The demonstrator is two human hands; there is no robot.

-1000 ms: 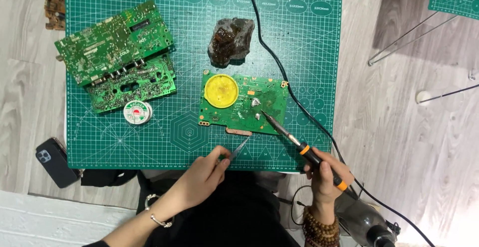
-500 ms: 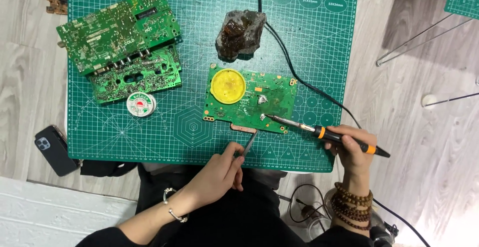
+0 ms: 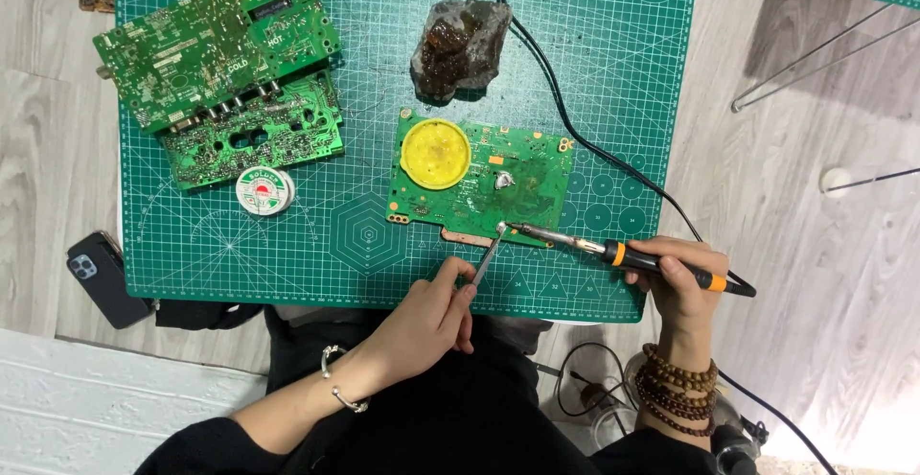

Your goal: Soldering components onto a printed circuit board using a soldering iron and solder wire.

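Both hands work at the near edge of the green cutting mat. One person's left hand pinches a pair of thin metal tweezers between its fingers. The tweezer tips touch the near edge of a small green circuit board. A silver bracelet sits on the left wrist. The right hand is closed around the black and orange handle of a soldering iron. The iron's metal tip meets the tweezer tips at the same spot on the board. Brown bead bracelets wrap the right wrist.

The small circuit board lies flat near the middle of the mat, closer to the near edge. A round yellow part sits on its left end. A shiny blob of metal sits near its middle.

A black cord runs from the iron across the mat to the far edge. A lumpy brown and grey sponge lies just past the board. A small round tin lies on the left part of the mat. Two bigger green circuit boards are stacked at the far left corner. A dark phone lies on the floor, off the left edge of the mat.
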